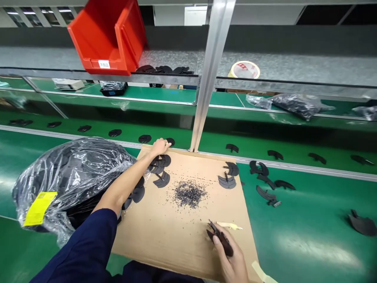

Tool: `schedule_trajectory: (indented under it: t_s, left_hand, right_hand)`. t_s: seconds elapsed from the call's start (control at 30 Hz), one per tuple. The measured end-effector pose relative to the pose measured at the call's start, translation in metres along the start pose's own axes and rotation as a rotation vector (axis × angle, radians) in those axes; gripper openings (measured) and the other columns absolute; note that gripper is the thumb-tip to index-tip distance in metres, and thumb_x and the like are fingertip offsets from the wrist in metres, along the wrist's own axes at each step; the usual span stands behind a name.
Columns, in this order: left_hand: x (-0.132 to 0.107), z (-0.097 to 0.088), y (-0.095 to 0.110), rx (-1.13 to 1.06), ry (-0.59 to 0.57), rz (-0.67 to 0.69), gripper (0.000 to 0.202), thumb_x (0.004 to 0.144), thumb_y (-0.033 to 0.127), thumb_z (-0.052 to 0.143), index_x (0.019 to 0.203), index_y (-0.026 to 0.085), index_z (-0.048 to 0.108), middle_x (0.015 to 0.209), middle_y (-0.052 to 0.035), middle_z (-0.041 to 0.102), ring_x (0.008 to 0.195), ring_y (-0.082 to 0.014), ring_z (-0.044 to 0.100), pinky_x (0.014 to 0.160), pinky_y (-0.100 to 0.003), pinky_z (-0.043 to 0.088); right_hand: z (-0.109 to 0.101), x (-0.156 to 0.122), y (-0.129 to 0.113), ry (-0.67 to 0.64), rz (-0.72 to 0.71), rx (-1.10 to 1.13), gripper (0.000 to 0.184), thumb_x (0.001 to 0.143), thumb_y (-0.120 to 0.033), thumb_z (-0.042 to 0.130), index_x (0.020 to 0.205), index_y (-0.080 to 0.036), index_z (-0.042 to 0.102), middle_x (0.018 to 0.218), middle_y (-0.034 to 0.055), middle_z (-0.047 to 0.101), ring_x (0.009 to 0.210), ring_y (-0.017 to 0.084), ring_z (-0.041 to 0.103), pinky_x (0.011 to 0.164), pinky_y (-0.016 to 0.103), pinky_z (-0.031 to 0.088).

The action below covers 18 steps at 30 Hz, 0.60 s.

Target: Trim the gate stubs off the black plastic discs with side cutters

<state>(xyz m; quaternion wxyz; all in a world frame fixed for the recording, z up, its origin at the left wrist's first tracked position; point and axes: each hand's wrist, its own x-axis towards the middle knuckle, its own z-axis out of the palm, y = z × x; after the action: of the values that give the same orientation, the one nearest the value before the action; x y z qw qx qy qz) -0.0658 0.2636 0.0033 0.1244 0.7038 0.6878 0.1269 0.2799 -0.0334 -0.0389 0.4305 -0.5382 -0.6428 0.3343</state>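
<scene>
My left hand (160, 146) reaches to the far edge of the cardboard sheet (159, 239). Its fingers are bent together at a round black plastic part (170, 141) on the green strip beyond. Low on the right, my right hand (231, 253) is closed around dark nippers (221, 239), their narrow tip pointing up and left; the palm covers part of them. Between the hands lies a heap of small black clippings (190, 193). Black curved parts rest on the cardboard at its left (161, 179) and right (227, 181).
A plastic-wrapped bag of black parts (79, 173) stands left, beside my forearm. A metal post (207, 78) rises behind the cardboard. An orange bin (108, 39) and tape roll (245, 70) sit on the shelf above. More black parts (266, 181) lie right on the green table.
</scene>
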Motion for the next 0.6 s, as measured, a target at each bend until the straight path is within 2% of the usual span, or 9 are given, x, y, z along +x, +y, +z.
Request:
schedule_trajectory:
  t_s: [0.07,0.13,0.27,0.33,0.43,0.53,0.6]
  left_hand:
    - [0.005,0.001,-0.007,0.021,0.004,-0.024,0.031,0.103,0.041,0.057,0.102,0.013,0.069,0.108,-0.0112,0.073,0.105,-0.0232,0.069,0.1,-0.044,0.052]
    - [0.004,-0.003,-0.013,0.038,-0.004,-0.019,0.027,0.103,0.035,0.055,0.1,0.013,0.07,0.108,-0.0118,0.073,0.106,-0.0241,0.069,0.1,-0.041,0.052]
    - [-0.019,-0.026,-0.029,0.07,-0.042,0.059,0.022,0.097,0.027,0.055,0.098,0.013,0.072,0.107,-0.0139,0.074,0.107,-0.0272,0.068,0.096,-0.034,0.051]
    - [-0.046,-0.04,-0.037,0.081,-0.084,0.109,0.021,0.095,0.028,0.056,0.097,0.013,0.072,0.1,-0.0109,0.074,0.099,-0.0252,0.068,0.092,-0.032,0.051]
    - [-0.104,-0.057,-0.045,0.127,-0.22,0.243,0.021,0.096,0.028,0.056,0.087,0.016,0.07,0.086,-0.0061,0.071,0.084,-0.0208,0.067,0.082,-0.03,0.05]
    - [-0.164,-0.06,-0.052,0.322,-0.338,0.409,0.018,0.095,0.019,0.054,0.09,0.016,0.07,0.093,-0.0085,0.071,0.086,-0.0217,0.066,0.079,-0.031,0.05]
    - [-0.192,-0.055,-0.057,0.468,-0.302,0.401,0.02,0.093,0.011,0.052,0.101,0.015,0.07,0.103,-0.012,0.07,0.094,-0.0243,0.065,0.081,-0.034,0.05]
  right_hand:
    - [0.001,0.0,-0.006,0.024,-0.001,0.006,0.033,0.101,-0.043,0.062,0.121,-0.021,0.076,0.114,0.0126,0.079,0.103,0.028,0.079,0.088,0.035,0.068]
    - [0.004,0.003,-0.012,0.021,-0.013,0.042,0.032,0.101,-0.041,0.06,0.122,-0.02,0.075,0.116,0.0131,0.078,0.106,0.027,0.078,0.089,0.036,0.068]
    - [0.015,0.009,-0.018,-0.042,0.027,0.104,0.033,0.1,-0.04,0.063,0.125,-0.02,0.073,0.12,0.0128,0.078,0.111,0.027,0.076,0.093,0.038,0.066]
    - [0.023,0.01,-0.018,-0.077,0.083,0.125,0.035,0.099,-0.044,0.065,0.124,-0.021,0.074,0.12,0.0122,0.078,0.113,0.028,0.075,0.098,0.041,0.064]
    - [0.034,0.014,-0.017,-0.128,0.166,0.19,0.038,0.096,-0.05,0.068,0.121,-0.022,0.075,0.118,0.012,0.079,0.11,0.029,0.076,0.097,0.041,0.063]
    - [0.045,0.02,-0.017,-0.168,0.21,0.258,0.042,0.093,-0.054,0.07,0.118,-0.022,0.076,0.116,0.0118,0.079,0.108,0.028,0.076,0.095,0.041,0.063]
    - [0.051,0.025,-0.018,-0.19,0.212,0.301,0.043,0.093,-0.055,0.071,0.119,-0.021,0.076,0.118,0.012,0.078,0.11,0.028,0.075,0.098,0.041,0.062]
